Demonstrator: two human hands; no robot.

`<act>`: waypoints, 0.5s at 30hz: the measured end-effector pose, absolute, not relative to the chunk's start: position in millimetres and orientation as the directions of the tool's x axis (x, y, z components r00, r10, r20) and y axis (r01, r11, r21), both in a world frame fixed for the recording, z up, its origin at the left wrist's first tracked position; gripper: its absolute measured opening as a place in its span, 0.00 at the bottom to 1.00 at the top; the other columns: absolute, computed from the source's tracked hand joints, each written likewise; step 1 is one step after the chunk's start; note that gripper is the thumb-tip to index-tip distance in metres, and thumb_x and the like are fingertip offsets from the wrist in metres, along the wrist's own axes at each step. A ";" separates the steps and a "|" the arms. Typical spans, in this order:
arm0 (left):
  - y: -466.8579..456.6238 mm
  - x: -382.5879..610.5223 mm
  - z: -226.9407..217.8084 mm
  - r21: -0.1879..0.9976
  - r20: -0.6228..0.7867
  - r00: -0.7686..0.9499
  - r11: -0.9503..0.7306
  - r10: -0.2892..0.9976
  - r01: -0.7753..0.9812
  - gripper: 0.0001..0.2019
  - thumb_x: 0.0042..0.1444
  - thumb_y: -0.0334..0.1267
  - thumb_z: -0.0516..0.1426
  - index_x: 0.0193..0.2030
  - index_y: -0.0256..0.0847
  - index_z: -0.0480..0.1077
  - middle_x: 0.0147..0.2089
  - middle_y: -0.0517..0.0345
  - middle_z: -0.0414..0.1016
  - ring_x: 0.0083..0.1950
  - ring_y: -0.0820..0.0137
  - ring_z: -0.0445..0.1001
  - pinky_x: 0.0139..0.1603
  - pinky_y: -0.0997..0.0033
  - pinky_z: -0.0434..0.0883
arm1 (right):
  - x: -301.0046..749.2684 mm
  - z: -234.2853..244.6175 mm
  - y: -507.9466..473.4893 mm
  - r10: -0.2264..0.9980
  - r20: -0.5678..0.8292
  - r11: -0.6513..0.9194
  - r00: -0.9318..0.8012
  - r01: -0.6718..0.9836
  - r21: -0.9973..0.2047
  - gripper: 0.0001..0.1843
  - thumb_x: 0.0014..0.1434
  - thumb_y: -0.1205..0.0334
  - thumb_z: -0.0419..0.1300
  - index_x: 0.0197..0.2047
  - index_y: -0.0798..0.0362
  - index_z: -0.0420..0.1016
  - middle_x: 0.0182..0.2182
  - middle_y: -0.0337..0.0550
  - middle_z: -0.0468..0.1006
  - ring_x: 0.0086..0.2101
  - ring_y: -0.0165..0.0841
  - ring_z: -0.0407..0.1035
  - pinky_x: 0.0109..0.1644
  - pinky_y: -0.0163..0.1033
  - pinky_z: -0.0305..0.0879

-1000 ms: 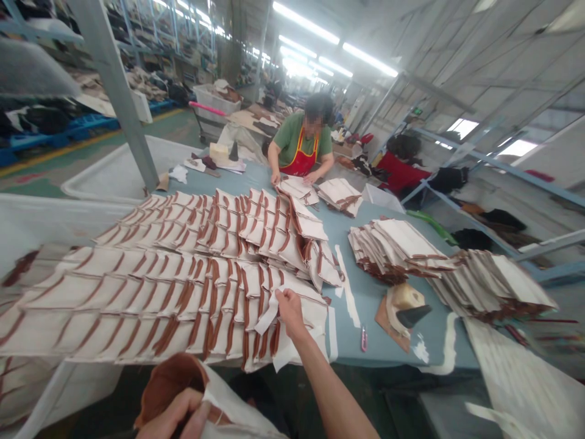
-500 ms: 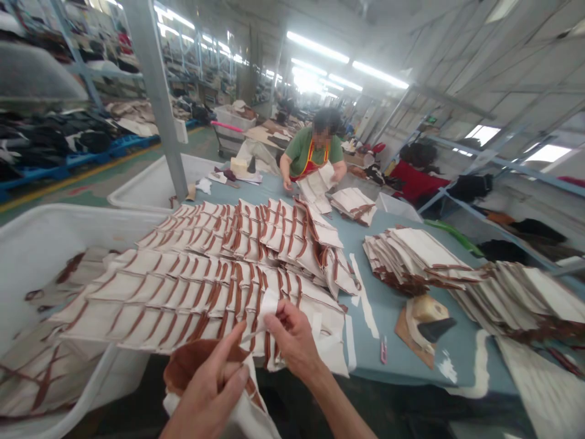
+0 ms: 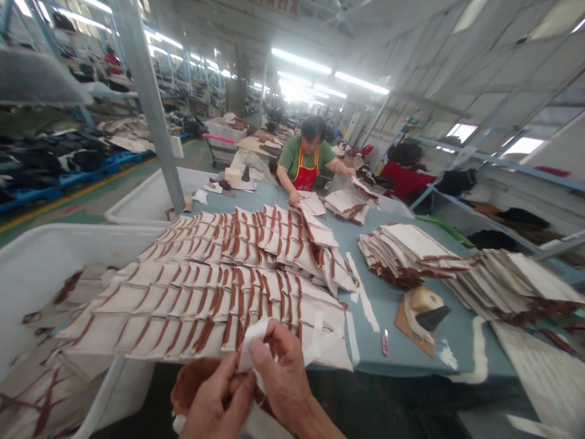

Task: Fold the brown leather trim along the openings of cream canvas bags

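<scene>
My left hand (image 3: 219,399) is closed on a cream and brown sewn fabric piece (image 3: 194,381), whose brown inner side faces up. Between the thumb and fingers of my right hand (image 3: 286,375) is a white strip of tape (image 3: 252,341). The two hands meet at the edge of the fabric piece, fingertips nearly touching, and the strip bends down between them. My fingers hide where the strip touches the piece. Just beyond lie overlapping rows of cream pieces with brown edges (image 3: 159,305).
White tubs (image 3: 86,235) stand at the left, the nearer one holding similar pieces. On the blue-grey table (image 3: 370,353) are a pink cutter (image 3: 384,342), loose white strips (image 3: 363,292), a tape roll on a holder (image 3: 425,311) and stacked pieces (image 3: 411,247). A co-worker (image 3: 304,161) stands across the table.
My right hand has brought the white strip down and left to the fabric piece. My left index finger, stretched out before, is now bent in. The co-worker's arms have spread apart.
</scene>
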State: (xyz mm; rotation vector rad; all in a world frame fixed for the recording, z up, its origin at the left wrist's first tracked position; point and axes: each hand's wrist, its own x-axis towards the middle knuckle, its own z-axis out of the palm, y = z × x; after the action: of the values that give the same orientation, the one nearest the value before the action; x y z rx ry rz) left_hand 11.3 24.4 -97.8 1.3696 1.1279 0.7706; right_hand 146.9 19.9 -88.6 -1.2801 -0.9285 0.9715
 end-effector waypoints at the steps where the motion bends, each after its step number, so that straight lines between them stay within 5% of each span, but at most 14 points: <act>1: 21.5 10.8 -98.2 0.977 -0.167 0.337 0.110 0.926 0.183 0.22 0.65 0.57 0.59 0.52 0.44 0.82 0.30 0.59 0.83 0.34 0.61 0.82 0.37 0.73 0.80 | 144.3 -84.5 19.8 0.951 -0.027 0.024 0.309 -0.161 -0.987 0.18 0.65 0.45 0.66 0.35 0.51 0.73 0.27 0.37 0.75 0.29 0.31 0.67 0.35 0.34 0.66; 5: 10.5 7.1 -103.6 0.979 -0.159 0.372 0.097 0.914 0.180 0.21 0.68 0.57 0.57 0.51 0.43 0.81 0.29 0.60 0.82 0.30 0.63 0.80 0.35 0.73 0.79 | 135.9 -68.1 18.4 0.954 -0.087 0.026 0.288 -0.370 -0.929 0.27 0.62 0.36 0.70 0.36 0.53 0.74 0.25 0.39 0.79 0.24 0.27 0.68 0.30 0.31 0.68; 11: -6.6 -2.3 -110.4 0.976 -0.153 0.363 0.085 0.919 0.199 0.25 0.71 0.56 0.54 0.63 0.42 0.77 0.32 0.60 0.83 0.32 0.64 0.80 0.36 0.74 0.78 | 128.1 -56.1 9.1 0.971 -0.114 -0.008 0.212 -0.443 -0.896 0.27 0.62 0.36 0.72 0.36 0.54 0.75 0.23 0.39 0.80 0.20 0.25 0.67 0.28 0.29 0.68; 15: -14.1 -6.0 -105.0 0.982 -0.118 0.291 0.067 0.950 0.179 0.21 0.69 0.54 0.56 0.58 0.45 0.81 0.28 0.60 0.81 0.30 0.63 0.80 0.36 0.74 0.79 | 124.4 -56.2 2.8 0.975 -0.103 -0.006 0.196 -0.439 -0.898 0.24 0.65 0.41 0.72 0.36 0.55 0.78 0.22 0.39 0.79 0.23 0.26 0.69 0.30 0.29 0.67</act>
State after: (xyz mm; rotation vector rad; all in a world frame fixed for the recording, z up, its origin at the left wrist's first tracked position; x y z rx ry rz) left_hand -6.0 -14.1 -105.0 1.3871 1.1395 0.8303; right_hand 124.4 2.8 -56.2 -1.0056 -0.6951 1.2705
